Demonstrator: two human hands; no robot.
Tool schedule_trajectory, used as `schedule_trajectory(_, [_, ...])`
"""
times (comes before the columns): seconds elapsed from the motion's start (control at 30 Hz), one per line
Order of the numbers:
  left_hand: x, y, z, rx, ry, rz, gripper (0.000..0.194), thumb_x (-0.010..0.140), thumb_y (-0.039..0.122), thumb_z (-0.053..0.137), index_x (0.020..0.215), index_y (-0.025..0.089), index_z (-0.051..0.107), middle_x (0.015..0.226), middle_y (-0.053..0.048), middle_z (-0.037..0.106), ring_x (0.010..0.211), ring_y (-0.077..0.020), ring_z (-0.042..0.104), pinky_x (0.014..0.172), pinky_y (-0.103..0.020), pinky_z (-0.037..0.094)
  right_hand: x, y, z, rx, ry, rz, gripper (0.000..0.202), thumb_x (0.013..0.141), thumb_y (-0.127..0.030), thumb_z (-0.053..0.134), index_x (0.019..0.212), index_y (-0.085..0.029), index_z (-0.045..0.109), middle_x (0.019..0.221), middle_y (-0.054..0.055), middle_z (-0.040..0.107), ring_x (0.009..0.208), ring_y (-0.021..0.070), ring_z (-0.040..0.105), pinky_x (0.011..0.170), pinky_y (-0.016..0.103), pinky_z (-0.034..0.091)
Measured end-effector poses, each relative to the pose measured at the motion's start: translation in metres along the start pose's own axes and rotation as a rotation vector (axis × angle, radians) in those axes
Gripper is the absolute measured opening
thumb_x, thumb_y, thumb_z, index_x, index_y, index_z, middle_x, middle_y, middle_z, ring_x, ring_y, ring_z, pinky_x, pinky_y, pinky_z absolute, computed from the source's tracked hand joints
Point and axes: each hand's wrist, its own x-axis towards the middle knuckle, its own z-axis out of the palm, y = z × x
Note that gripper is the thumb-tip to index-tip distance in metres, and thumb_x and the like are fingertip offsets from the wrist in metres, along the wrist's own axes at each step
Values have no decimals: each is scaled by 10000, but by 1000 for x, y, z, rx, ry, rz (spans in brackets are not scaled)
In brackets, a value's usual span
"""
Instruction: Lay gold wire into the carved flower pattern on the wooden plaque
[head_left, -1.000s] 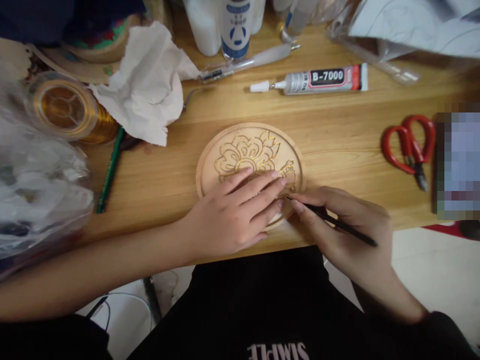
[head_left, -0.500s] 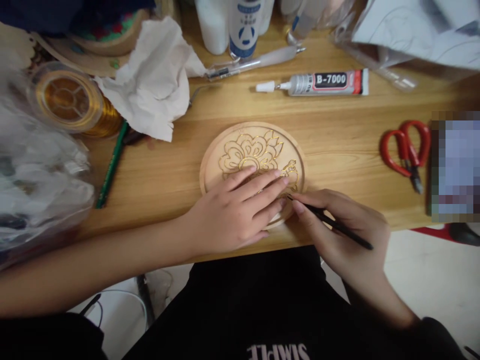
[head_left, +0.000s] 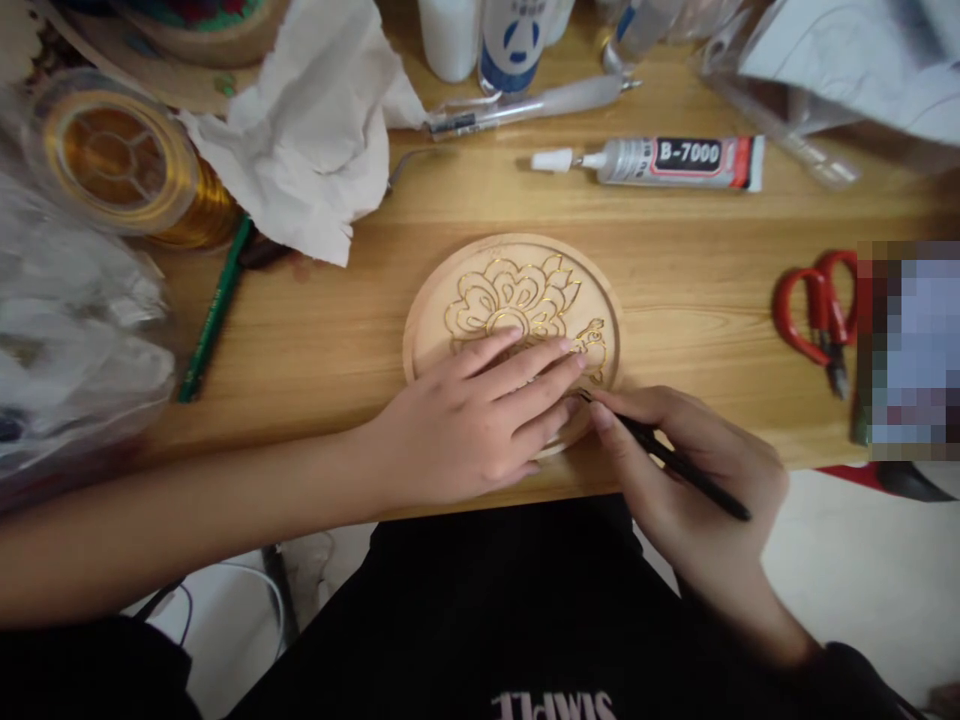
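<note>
A round wooden plate point(head_left: 420, 330) with a raised rim lies near the table's front edge. Thin gold wire outlines a flower point(head_left: 510, 290) and a smaller figure point(head_left: 595, 340) on its face. My left hand point(head_left: 480, 430) rests flat over the plate's lower part, fingers spread, covering some of the pattern. From the right, my right hand point(head_left: 690, 470) pinches slim black tweezers point(head_left: 694, 472) between thumb and fingers. Their tips are at the plate's lower right, close to my left fingertips. Whether the tips grip any wire is too small to tell.
Behind the plate lie a B-7000 glue tube point(head_left: 675, 163), a clear pen-like tool point(head_left: 547, 103) and crumpled tissue point(head_left: 307, 130). Left are a gold wire spool point(head_left: 127, 165), a green pencil point(head_left: 217, 310) and a plastic bag point(head_left: 82, 350). Red-handled cutters point(head_left: 817, 310) lie right, beside a blurred screen point(head_left: 911, 350).
The camera view has shifted slightly, so the table items appear displaced. Both hands keep nearly the same place on the plate, and the tweezers stay at its lower right.
</note>
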Motion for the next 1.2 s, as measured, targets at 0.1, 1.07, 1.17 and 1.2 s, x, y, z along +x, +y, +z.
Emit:
schedule_trajectory(0.1, [0,1,0,-3,4,-1,385,955,340,489,1243,104,587,1447,-141,485,1352,-300,440,1114,-473,365,-1,-4,2,-5,4,15,144,819,-164,687,949,-224,699,855,-1,736,706,132,668,645,256,567])
schedule_trajectory(1.07, [24,65,23,129,244,-575,416,911,352,588,1247,107,587,1412,-194,506,1332,-339,447,1075,-530,385,-1,38,-12,137,31,-60,185,880,-247,586,1059,-210,617,961,50,710,833,172,696,732,326,576])
schedule_trajectory(1.17, [32,72,28,138,284,-684,410,917,349,582,1249,109,583,1414,-201,498,1333,-346,441,1070,-546,387,7,37,-12,8,110,-183,175,872,-227,587,1040,-191,619,942,70,716,824,198,692,730,355,574])
schedule_trajectory(1.2, [33,74,29,142,294,-703,409,920,347,577,1253,110,580,1415,-204,495,1336,-347,437,1068,-549,389,10,36,-12,-33,141,-232,176,870,-218,586,1040,-185,618,942,78,718,842,210,690,745,369,571])
